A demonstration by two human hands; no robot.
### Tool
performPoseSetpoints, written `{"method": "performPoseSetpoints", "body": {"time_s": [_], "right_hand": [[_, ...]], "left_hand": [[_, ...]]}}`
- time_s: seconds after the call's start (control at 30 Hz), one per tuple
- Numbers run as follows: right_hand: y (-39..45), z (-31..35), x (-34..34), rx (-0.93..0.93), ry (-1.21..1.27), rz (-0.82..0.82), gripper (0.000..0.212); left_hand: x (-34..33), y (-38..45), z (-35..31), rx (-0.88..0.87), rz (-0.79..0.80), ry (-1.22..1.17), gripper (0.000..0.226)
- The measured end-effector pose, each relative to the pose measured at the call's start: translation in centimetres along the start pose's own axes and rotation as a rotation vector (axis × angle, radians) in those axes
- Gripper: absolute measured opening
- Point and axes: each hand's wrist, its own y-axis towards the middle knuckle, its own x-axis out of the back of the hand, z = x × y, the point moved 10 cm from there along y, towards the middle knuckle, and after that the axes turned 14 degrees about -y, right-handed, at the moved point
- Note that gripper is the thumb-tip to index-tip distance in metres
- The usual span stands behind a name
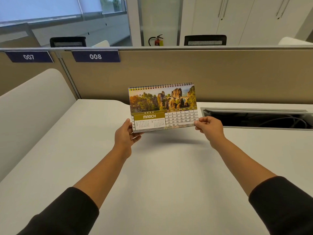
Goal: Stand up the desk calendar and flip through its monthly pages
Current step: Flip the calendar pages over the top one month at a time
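The spiral-bound desk calendar (163,107) is held upright above the white desk (160,175), its shadow lying on the desk below it. Its front page reads MARCH 2026 under a photo of a rock bridge among trees. My left hand (126,134) grips the lower left corner, thumb on the front. My right hand (209,126) pinches the lower right corner. The wire binding runs along the top edge.
A beige partition (186,73) with labels 007 and 008 stands behind the desk. An open cable tray (257,118) is sunk into the desk at the right. A white curved divider (33,107) rises at the left. Office chairs and a fire extinguisher lie beyond.
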Motion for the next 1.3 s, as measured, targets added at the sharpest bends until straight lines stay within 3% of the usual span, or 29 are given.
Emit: {"method": "performPoseSetpoints", "body": {"time_s": [0.13,0.27,0.47,0.67,0.97,1.2,1.3], "right_hand": [[-0.3,0.3,0.2,0.035,-0.009,-0.032,0.008],[-0.9,1.2,0.2,0.061,0.117,-0.039,0.018],[-1.5,2.0,0.5,-0.036,0.338,0.001,0.068],[-2.6,7.2,-1.7,0.078,0.497,0.394,0.092],[-1.2,15.3,-2.1,0.292,0.448,0.344,0.078],[0.8,16.5,-2.8,0.272,-0.043,0.235,0.063],[1.1,16.1,-2.7,0.280,-0.176,0.204,0.062]], "left_hand": [[-0.1,0.0,0.0,-0.002,0.008,-0.010,0.039],[-0.5,0.0,0.0,-0.012,0.033,-0.013,0.043],[-0.5,0.2,0.3,0.011,0.031,-0.053,0.047],[-0.6,0.2,0.6,0.037,0.040,-0.115,0.063],[-0.9,0.3,0.9,0.056,0.048,-0.127,0.063],[-1.0,0.6,0.9,0.047,0.093,-0.123,0.068],[-1.0,0.8,0.7,0.025,0.099,-0.077,0.052]]}}
